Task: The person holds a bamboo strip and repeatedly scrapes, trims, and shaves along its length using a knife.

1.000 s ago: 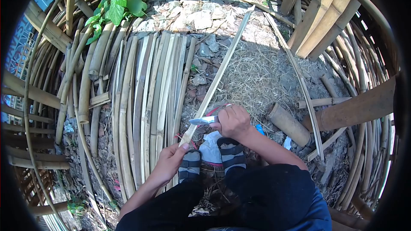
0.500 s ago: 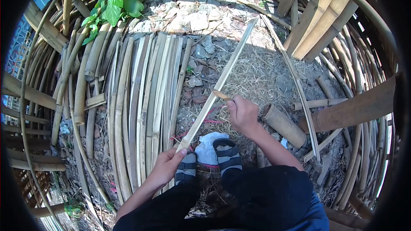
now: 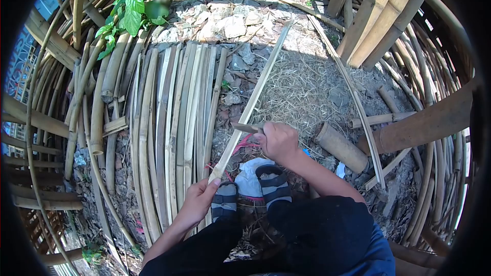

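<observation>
My left hand point(image 3: 199, 199) grips the lower end of a long split bamboo strip point(image 3: 262, 81), thumb on top. The strip slants up and away to the right, its far end over the sunlit ground. In my right hand point(image 3: 280, 142) is a knife point(image 3: 248, 128), closed in the fist by its handle. Its blade points left and lies across the strip, a little below the middle. The handle is mostly hidden by my fingers. Below the knife, pink string point(image 3: 246, 143) lies on the ground near my sandals point(image 3: 275, 184).
A row of split bamboo strips point(image 3: 171, 122) lies to the left. On the right are another long strip point(image 3: 353, 97), a short bamboo piece point(image 3: 341, 147) and a thick pole point(image 3: 424, 128). Pale shavings point(image 3: 302, 92) cover the ground ahead. A leafy plant point(image 3: 134, 7) grows at upper left.
My right hand has moved down and left with the knife, along the strip towards my left hand. The strip's far end has shifted slightly left.
</observation>
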### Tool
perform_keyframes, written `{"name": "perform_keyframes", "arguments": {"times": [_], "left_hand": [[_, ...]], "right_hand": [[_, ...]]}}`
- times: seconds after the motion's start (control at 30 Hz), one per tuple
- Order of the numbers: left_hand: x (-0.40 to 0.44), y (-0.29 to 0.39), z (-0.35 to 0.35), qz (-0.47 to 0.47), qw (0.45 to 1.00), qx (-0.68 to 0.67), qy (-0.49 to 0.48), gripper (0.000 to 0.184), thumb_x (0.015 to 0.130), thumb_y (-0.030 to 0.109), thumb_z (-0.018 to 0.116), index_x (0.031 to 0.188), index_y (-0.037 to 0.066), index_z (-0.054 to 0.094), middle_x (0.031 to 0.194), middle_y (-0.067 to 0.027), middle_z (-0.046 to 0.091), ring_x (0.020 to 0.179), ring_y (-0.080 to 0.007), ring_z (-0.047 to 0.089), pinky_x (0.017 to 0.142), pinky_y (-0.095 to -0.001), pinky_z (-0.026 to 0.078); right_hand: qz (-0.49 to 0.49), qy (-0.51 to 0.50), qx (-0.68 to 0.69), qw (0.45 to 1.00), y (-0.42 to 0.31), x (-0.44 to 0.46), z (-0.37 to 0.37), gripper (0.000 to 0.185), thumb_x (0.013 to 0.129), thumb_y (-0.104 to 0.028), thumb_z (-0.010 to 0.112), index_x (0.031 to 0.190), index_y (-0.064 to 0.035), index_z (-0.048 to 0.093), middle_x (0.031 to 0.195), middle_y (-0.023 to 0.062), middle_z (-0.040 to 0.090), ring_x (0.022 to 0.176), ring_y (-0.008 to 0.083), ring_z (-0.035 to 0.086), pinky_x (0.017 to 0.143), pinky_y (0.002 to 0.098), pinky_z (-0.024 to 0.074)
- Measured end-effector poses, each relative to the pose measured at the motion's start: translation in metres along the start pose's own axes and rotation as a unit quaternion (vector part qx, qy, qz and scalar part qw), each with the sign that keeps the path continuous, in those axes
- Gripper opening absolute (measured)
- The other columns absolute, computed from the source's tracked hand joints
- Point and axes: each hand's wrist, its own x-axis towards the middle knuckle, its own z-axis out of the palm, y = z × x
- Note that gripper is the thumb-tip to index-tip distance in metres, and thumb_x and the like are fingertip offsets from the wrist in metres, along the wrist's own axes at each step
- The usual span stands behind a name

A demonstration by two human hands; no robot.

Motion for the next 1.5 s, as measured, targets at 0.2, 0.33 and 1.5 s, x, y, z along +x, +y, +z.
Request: {"name": "perform_keyframes", "arguments": {"times": [0.2,0.33,1.5], "left_hand": [[0.000,0.003,0.001,-0.007,1.000,-0.002,0.008,0.038,0.104,0.037,0.054,0.084,0.006,0.058,0.061,0.0096,0.039,0.051,-0.0023,0.031,0.046,-0.0238,0.023],[-0.002,0.009,0.000,-0.028,0.999,-0.001,0.019,0.038,0.104,0.034,0.055,0.087,0.001,0.064,0.065,0.0095,0.042,0.059,-0.0019,0.033,0.051,-0.0252,0.026],[-0.001,-0.011,-0.005,-0.042,0.999,0.031,0.012,0.039,0.103,0.035,0.057,0.097,-0.001,0.068,0.067,0.0073,0.050,0.062,-0.0026,0.039,0.054,-0.0252,0.032]], "right_hand": [[-0.026,-0.014,-0.050,0.998,0.031,0.014,0.001,0.047,0.094,-0.049,0.057,0.070,-0.0095,0.050,0.059,0.0073,0.052,0.051,0.0245,0.055,0.048,0.0379,0.0453],[-0.036,0.003,-0.060,0.998,0.037,0.013,0.005,0.047,0.093,-0.050,0.057,0.069,-0.0104,0.049,0.058,0.0068,0.051,0.050,0.0236,0.054,0.046,0.0374,0.0443],[0.046,-0.099,0.071,0.992,-0.040,-0.010,-0.011,0.034,0.095,-0.035,0.060,0.076,-0.0066,0.054,0.060,0.0105,0.056,0.052,0.0281,0.061,0.048,0.0399,0.0497]]}}
